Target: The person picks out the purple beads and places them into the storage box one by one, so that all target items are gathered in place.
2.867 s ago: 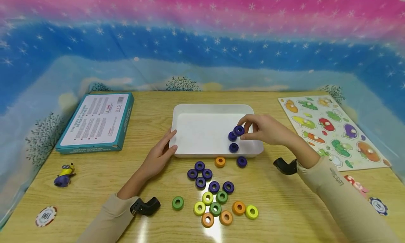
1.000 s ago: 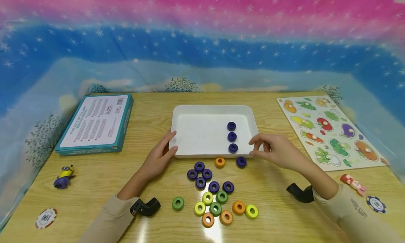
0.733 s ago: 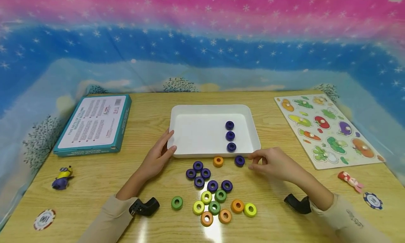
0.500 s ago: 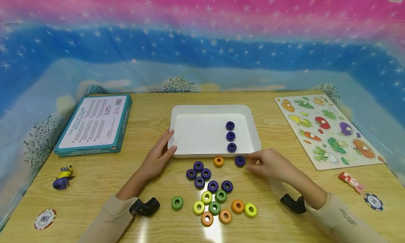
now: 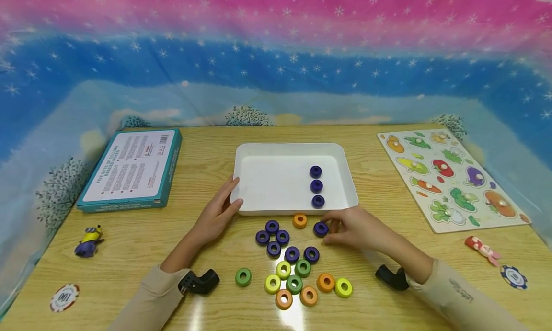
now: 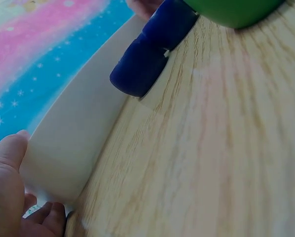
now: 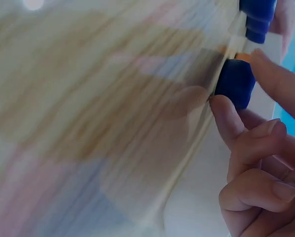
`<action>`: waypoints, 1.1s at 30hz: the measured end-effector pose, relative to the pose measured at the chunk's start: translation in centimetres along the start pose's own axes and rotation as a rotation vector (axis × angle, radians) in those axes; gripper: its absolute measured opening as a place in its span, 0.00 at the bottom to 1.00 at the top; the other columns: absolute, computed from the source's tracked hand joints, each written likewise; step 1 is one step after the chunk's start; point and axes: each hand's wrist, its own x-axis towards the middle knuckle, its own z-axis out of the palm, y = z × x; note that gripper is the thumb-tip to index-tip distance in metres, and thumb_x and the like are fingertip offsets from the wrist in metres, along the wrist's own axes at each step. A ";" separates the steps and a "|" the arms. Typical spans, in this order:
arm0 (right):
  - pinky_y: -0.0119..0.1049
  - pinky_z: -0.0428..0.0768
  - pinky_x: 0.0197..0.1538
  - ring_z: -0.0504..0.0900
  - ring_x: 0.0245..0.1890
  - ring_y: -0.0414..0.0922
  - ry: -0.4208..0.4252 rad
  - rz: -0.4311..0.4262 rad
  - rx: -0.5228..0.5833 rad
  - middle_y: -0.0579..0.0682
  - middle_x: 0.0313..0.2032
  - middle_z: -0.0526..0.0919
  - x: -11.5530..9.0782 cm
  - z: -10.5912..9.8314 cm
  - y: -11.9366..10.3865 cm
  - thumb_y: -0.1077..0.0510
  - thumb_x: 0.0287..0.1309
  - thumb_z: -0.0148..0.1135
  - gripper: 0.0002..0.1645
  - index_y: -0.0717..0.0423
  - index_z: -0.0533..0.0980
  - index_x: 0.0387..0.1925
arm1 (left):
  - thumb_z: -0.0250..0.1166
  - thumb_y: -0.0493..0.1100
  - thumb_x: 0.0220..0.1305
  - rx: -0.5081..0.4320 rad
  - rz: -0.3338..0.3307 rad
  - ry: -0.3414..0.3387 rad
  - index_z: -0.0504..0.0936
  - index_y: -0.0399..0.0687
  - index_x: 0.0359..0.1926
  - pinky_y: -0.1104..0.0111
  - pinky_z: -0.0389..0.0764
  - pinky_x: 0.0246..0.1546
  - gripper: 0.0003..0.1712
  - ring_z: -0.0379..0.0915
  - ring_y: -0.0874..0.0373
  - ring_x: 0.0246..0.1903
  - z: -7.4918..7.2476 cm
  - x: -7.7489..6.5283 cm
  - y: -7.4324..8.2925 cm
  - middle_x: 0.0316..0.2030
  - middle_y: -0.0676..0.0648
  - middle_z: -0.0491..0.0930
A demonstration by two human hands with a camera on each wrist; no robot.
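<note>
My right hand (image 5: 355, 228) pinches a dark blue ring bead (image 5: 320, 229) between thumb and index finger, just in front of the white tray (image 5: 276, 212). In the right wrist view the blue bead (image 7: 235, 84) sits between the fingertips, close to the wooden table. My left hand (image 5: 214, 218) grips the tray's left side near the front corner, thumb at the rim. The left wrist view has the thumb (image 6: 12, 150) on the rim and other fingers low by the corner. Inside the tray, three dark blue beads (image 5: 316, 186) form a column toward the right.
Several blue beads (image 5: 272, 226), green (image 5: 243, 277), yellow (image 5: 343, 287) and orange beads (image 5: 300, 221) lie before the tray. A teal box (image 5: 129, 168) stands left, above a minion figure (image 5: 89, 241) and poker chip (image 5: 64, 297). Right are a vegetable puzzle board (image 5: 453, 177), pink figurine (image 5: 483, 250) and chip (image 5: 513, 277).
The right hand set a third blue bead in the tray, withdrew over the front edge, and now pinches another, shifted slightly left and nearer. The left hand stayed at the tray.
</note>
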 end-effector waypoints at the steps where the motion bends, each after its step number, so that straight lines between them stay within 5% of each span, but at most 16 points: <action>1: 0.27 0.69 0.25 0.70 0.21 0.32 -0.010 -0.004 -0.007 0.35 0.19 0.72 0.1 0.1 -0.2 0.49 0.39 0.65 0.18 0.53 0.76 0.34 | 0.48 0.39 0.62 0.003 -0.001 0.002 0.49 0.37 0.62 0.59 0.51 0.55 0.30 0.36 0.53 0.61 0.0 0.0 0.0 0.63 0.41 0.39; 12: 0.27 0.68 0.23 0.68 0.20 0.34 -0.057 -0.017 -0.075 0.36 0.24 0.73 0.3 -0.3 -1.7 0.48 0.40 0.65 0.16 0.47 0.75 0.34 | 0.48 0.38 0.62 -0.003 0.006 -0.005 0.49 0.37 0.62 0.59 0.51 0.55 0.30 0.35 0.53 0.61 0.0 0.1 0.1 0.63 0.42 0.39; 22: 0.27 0.67 0.20 0.66 0.17 0.33 0.069 -0.097 -0.038 0.38 0.27 0.76 2.1 -2.3 -2.4 0.52 0.41 0.64 0.16 0.49 0.75 0.36 | 0.48 0.38 0.62 0.011 0.002 0.004 0.49 0.37 0.62 0.60 0.49 0.55 0.29 0.36 0.53 0.61 -0.1 0.0 0.1 0.63 0.41 0.40; 33: 0.30 0.67 0.20 0.67 0.16 0.36 0.142 -0.040 -0.005 0.42 0.25 0.75 5.5 -2.3 -1.3 0.53 0.42 0.64 0.17 0.53 0.75 0.38 | 0.48 0.39 0.62 0.026 0.000 0.005 0.50 0.38 0.62 0.59 0.49 0.55 0.29 0.35 0.53 0.61 -0.1 0.0 0.2 0.62 0.41 0.40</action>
